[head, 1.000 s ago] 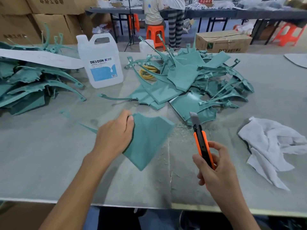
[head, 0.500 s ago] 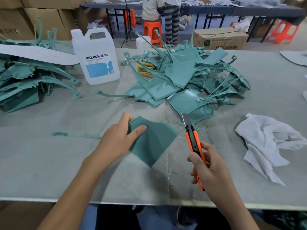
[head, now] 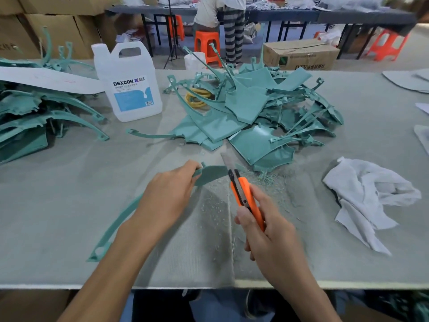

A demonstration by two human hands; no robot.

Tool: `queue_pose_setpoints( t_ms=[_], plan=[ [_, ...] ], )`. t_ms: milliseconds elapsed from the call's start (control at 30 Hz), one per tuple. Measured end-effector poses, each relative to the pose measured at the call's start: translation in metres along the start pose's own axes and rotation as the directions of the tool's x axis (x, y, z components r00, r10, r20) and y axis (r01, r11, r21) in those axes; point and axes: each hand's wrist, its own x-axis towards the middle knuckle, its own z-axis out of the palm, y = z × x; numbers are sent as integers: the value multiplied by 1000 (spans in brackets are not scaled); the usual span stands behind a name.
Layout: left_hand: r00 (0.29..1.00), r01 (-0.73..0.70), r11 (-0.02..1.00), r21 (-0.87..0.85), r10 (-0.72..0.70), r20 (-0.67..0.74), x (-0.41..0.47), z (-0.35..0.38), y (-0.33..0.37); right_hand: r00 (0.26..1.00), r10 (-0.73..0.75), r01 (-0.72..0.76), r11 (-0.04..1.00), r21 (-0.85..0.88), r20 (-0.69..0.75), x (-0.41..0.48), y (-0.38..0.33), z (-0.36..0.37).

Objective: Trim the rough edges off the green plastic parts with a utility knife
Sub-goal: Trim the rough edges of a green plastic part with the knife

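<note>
My left hand (head: 168, 196) grips a green plastic part (head: 210, 174) tipped up on edge at the table's middle; the part's long thin arm (head: 111, 231) curves down to the left under my forearm. My right hand (head: 269, 228) holds an orange utility knife (head: 242, 194), and its extended blade (head: 225, 161) touches the part's right end. Green shavings (head: 262, 177) lie just right of the blade. A heap of more green parts (head: 250, 112) sits behind, and another stack (head: 30, 119) lies at the left edge.
A white DEXCON jug (head: 130, 82) stands at the back left. A crumpled white cloth (head: 369, 196) lies to the right. Yellow coiled cord (head: 197, 98) sits by the heap. The table's front edge (head: 69, 285) is close. A person, orange stools and cardboard boxes are beyond the table.
My left hand has turned the green part from flat to up on its edge, swinging its long arm toward me. My right hand brought the knife left until the blade met the part.
</note>
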Motion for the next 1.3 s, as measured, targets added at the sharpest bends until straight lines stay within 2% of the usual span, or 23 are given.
queue_pose_setpoints(
  t_ms=[200,367,700,867,1000,1133,1300],
  plan=[
    [996,59,998,31,-61,67,5,-1,4,997,-44,49,995,-88,62,4,-8,7],
    [993,80,996,44,-83,82,6,-3,5,997,-54,57,996,-73,47,2,-7,8],
    [993,95,995,27,-97,73,7,-4,1,994,-109,109,979,-174,9,11,1,24],
    [993,95,995,33,-97,64,5,-4,1,996,-92,91,985,-144,0,10,2,28],
    [994,82,996,26,-83,73,6,-4,2,998,-54,54,999,-2,-20,7,7,28],
    [994,97,995,-17,-96,47,2,-6,-4,991,81,-68,990,120,-103,10,15,15],
    [992,95,995,30,-97,78,8,-6,0,994,-40,31,996,-85,-97,10,8,13]
  ],
)
